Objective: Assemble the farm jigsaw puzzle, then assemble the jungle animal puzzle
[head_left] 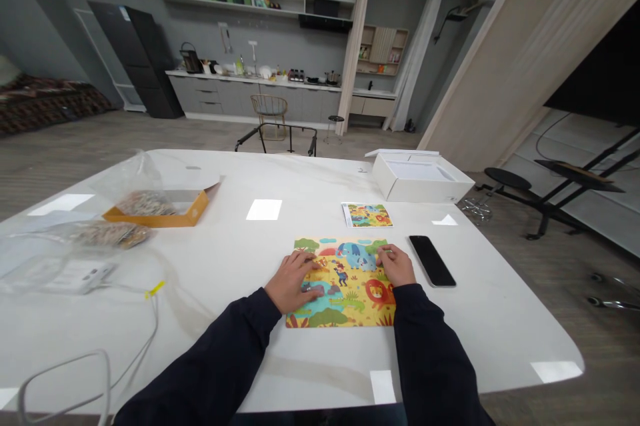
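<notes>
A colourful animal jigsaw puzzle [345, 289] lies flat on the white table, showing elephants, a lion and a crocodile. My left hand [296, 281] rests on its left side, fingers spread over the picture. At the upper right edge is my right hand [397, 265], its fingers curled together against the puzzle; whatever may be between the fingertips is hidden. Just beyond the puzzle lies a small picture card [369, 215] with the same scene. A black phone [433, 261] lies to the right of my right hand.
An open white box [417, 178] stands at the back right. On the left are an orange box [190, 214], a clear bag of pieces [147, 203], another bag [110, 234], a white power strip [80, 276] and a looped cable [107, 373]. A chair [277, 136] stands beyond the table.
</notes>
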Action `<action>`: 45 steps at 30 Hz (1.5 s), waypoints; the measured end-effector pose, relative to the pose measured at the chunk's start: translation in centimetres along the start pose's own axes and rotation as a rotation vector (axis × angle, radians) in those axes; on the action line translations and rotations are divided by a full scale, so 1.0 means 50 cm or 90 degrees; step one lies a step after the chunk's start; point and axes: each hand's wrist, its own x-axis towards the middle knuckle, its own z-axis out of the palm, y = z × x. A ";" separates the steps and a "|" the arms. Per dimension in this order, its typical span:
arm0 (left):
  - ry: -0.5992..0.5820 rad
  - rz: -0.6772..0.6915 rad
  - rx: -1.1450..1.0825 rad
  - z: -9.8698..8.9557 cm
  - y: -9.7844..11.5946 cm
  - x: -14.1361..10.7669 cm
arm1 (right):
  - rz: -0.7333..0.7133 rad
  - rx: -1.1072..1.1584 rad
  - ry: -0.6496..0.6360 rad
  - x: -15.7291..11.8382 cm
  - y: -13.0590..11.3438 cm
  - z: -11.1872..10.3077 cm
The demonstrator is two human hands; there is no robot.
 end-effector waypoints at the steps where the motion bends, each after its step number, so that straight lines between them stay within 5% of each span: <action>1: 0.008 -0.011 0.004 0.003 -0.009 0.000 | -0.030 0.020 -0.003 -0.002 -0.004 -0.008; 5: -0.004 -0.034 0.037 0.012 -0.035 -0.002 | -0.189 0.017 -0.088 -0.010 0.005 -0.053; 8: -0.019 -0.039 0.057 0.014 -0.047 -0.001 | -0.199 -0.036 -0.207 -0.014 0.035 -0.059; 12: -0.022 -0.063 0.059 -0.004 -0.079 -0.003 | -0.174 -0.095 -0.280 -0.017 0.042 -0.009; 16: -0.007 -0.099 0.040 -0.044 -0.149 -0.018 | -0.174 -0.106 -0.307 -0.033 -0.001 0.069; 20: 0.061 -0.089 -0.008 -0.081 -0.213 -0.033 | -0.197 -0.149 -0.305 -0.048 -0.049 0.119; 25: 0.207 -0.100 -0.026 -0.098 -0.242 -0.030 | -0.232 -0.052 -0.293 0.018 -0.073 0.095; 31: 0.183 -0.127 0.013 -0.091 -0.252 -0.022 | -0.273 -0.053 -0.099 0.107 -0.032 0.074; 37: 0.192 -0.118 -0.004 -0.089 -0.251 -0.018 | -0.313 -0.199 -0.142 0.085 -0.011 0.093; 45: 0.226 -0.113 -0.020 -0.067 -0.268 -0.017 | -0.280 -0.221 -0.135 0.079 -0.023 0.111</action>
